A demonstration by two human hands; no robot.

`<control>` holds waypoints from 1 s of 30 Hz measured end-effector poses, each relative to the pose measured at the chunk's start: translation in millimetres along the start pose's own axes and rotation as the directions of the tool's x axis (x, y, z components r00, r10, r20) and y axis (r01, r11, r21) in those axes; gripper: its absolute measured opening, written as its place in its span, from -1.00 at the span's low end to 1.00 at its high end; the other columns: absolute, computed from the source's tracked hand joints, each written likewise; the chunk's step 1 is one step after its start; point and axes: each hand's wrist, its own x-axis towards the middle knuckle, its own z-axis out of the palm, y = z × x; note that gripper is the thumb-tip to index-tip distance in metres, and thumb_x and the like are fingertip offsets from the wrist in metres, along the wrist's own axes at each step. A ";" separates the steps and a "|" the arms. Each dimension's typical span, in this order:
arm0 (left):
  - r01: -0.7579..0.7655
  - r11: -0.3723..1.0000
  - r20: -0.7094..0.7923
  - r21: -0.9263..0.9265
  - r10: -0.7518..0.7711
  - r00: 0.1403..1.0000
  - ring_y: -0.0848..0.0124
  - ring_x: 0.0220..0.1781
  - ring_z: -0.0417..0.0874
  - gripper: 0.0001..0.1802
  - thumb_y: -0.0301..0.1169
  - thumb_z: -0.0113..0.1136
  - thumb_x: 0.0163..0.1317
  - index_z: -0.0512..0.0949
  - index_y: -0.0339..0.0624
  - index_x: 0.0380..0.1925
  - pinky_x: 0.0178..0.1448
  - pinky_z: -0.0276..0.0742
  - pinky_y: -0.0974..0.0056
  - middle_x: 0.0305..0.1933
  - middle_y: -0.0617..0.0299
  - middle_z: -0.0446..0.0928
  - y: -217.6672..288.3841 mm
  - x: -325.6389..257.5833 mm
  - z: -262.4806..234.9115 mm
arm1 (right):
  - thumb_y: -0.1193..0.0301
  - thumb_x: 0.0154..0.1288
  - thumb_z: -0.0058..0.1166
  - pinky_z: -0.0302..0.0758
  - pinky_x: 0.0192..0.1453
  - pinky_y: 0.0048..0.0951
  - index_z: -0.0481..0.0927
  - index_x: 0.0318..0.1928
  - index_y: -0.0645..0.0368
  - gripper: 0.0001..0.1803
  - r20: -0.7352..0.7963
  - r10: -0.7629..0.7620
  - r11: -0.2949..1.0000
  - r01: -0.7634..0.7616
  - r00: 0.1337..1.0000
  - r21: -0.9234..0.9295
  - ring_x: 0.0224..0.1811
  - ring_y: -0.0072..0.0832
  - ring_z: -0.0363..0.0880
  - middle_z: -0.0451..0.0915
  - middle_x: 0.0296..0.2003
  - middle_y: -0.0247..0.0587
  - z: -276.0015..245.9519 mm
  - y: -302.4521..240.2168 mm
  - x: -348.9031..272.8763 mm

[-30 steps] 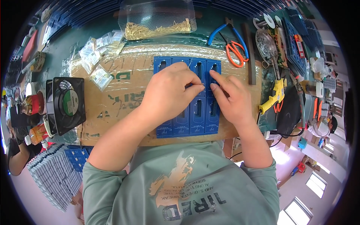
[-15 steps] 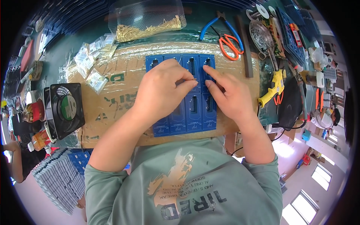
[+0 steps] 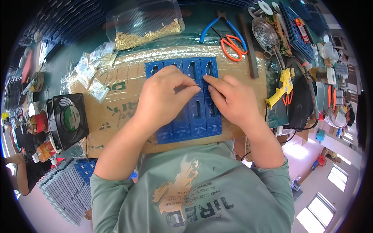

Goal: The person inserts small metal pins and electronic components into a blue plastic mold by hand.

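A blue circuit board panel with several dark oblong slots lies flat in front of me, its middle partly covered by my hands. Above it, my left hand pinches thumb and forefinger together near the panel's centre; a tiny dark tip shows there, too small to name. My right hand rests at the panel's right side, forefinger and thumb apart with their tips at the board and the other fingers curled. Under the panel is a sheet of brown cardboard covered in clear film.
A clear tray of thin golden pins stands at the back. Small bags and a black fan are on the left. On the right lie blue-handled pliers, orange-handled scissors, a dark bar and a yellow soldering gun.
The whole view has shifted slightly, so the bench things appear a little further left. My left hand keeps its pinch, and my right hand stays at the panel's right side.
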 end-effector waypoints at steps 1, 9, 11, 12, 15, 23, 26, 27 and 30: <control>0.036 0.999 0.013 -0.040 -0.036 0.999 0.24 -0.32 0.63 -0.88 -0.43 0.42 0.05 0.69 -0.22 -0.42 -0.21 0.54 0.22 -0.41 0.16 0.56 0.6 -0.1 -0.5 | 0.31 0.29 0.16 0.54 -0.36 -0.22 0.66 0.02 -0.07 -0.71 -0.005 0.004 1.000 -0.004 1.000 -0.001 -0.39 -0.19 0.61 0.59 -0.36 -0.23 -0.6 -1.0 0.7; 0.100 0.990 0.061 -0.101 -0.094 0.994 0.30 -0.34 0.63 -0.88 -0.43 0.42 0.06 0.70 -0.22 -0.42 -0.21 0.53 0.27 -0.40 0.18 0.58 5.6 0.5 -3.6 | 0.34 0.28 0.24 0.47 -0.32 -0.49 0.68 -0.19 0.16 -0.82 -0.018 0.018 0.820 -0.005 1.000 0.572 -0.39 -0.43 0.56 0.55 -0.34 -0.23 -8.0 -8.2 15.8; 0.112 0.989 0.064 -0.101 -0.106 0.992 0.30 -0.34 0.63 -0.88 -0.42 0.41 0.06 0.70 -0.22 -0.42 -0.21 0.53 0.27 -0.39 0.18 0.58 5.7 0.4 -4.4 | 0.39 0.29 0.23 0.44 -0.28 -0.53 0.68 -0.20 0.18 -0.86 0.078 0.051 0.786 -0.088 0.996 0.612 -0.37 -0.52 0.52 0.54 -0.33 -0.29 -13.1 -9.3 19.3; 0.107 0.989 0.067 -0.100 -0.100 0.993 0.30 -0.33 0.63 -0.88 -0.42 0.41 0.06 0.70 -0.22 -0.42 -0.21 0.53 0.27 -0.39 0.18 0.58 5.9 0.9 -4.4 | 0.45 0.31 0.22 0.40 -0.23 -0.58 0.68 -0.21 0.21 -0.89 0.179 0.073 0.749 -0.173 0.981 0.640 -0.34 -0.61 0.47 0.53 -0.33 -0.35 -14.5 -9.2 20.3; 0.101 0.990 0.073 -0.100 -0.094 0.993 0.30 -0.33 0.63 -0.88 -0.41 0.42 0.06 0.71 -0.21 -0.42 -0.21 0.52 0.27 -0.39 0.18 0.59 6.8 1.0 -4.3 | 0.45 0.34 0.20 0.39 -0.23 -0.60 0.66 -0.24 0.23 -0.90 0.313 0.142 0.583 -0.335 0.939 0.740 -0.33 -0.69 0.44 0.51 -0.33 -0.41 -11.9 -9.1 18.6; 0.116 0.988 0.068 -0.102 -0.109 0.992 0.31 -0.32 0.63 -0.87 -0.41 0.44 0.05 0.70 -0.19 -0.42 -0.23 0.52 0.28 -0.38 0.19 0.59 9.4 -0.4 -4.4 | 0.36 0.35 0.20 0.47 -0.25 -0.57 0.64 -0.22 0.24 -0.82 0.247 0.239 0.529 -0.340 0.939 0.777 -0.35 -0.68 0.52 0.56 -0.32 -0.36 5.1 -10.7 10.3; 0.111 0.988 0.059 -0.111 -0.105 0.993 0.31 -0.33 0.62 -0.88 -0.41 0.44 0.06 0.70 -0.19 -0.42 -0.24 0.52 0.28 -0.39 0.19 0.59 8.4 0.1 -4.0 | 0.37 0.35 0.20 0.47 -0.25 -0.59 0.63 -0.18 0.24 -0.82 0.254 0.244 0.487 -0.345 0.936 0.802 -0.34 -0.70 0.51 0.57 -0.30 -0.38 4.2 -11.1 9.8; 0.074 0.991 0.054 -0.114 -0.068 0.996 0.31 -0.33 0.62 -0.88 -0.41 0.44 0.05 0.70 -0.19 -0.42 -0.25 0.52 0.28 -0.39 0.19 0.58 8.2 -0.1 -4.2 | 0.38 0.36 0.21 0.46 -0.26 -0.60 0.63 -0.17 0.23 -0.83 0.290 0.235 0.449 -0.369 0.928 0.814 -0.34 -0.71 0.50 0.58 -0.29 -0.39 3.0 -10.8 9.3; 0.033 0.991 0.057 -0.126 -0.026 0.998 0.31 -0.33 0.62 -0.88 -0.41 0.44 0.05 0.70 -0.19 -0.42 -0.25 0.52 0.27 -0.40 0.20 0.58 7.7 -1.7 -3.7 | 0.38 0.38 0.19 0.43 -0.28 -0.64 0.63 -0.14 0.20 -0.84 0.391 0.166 0.316 -0.424 0.905 0.849 -0.34 -0.74 0.49 0.59 -0.30 -0.44 -0.8 -2.7 8.8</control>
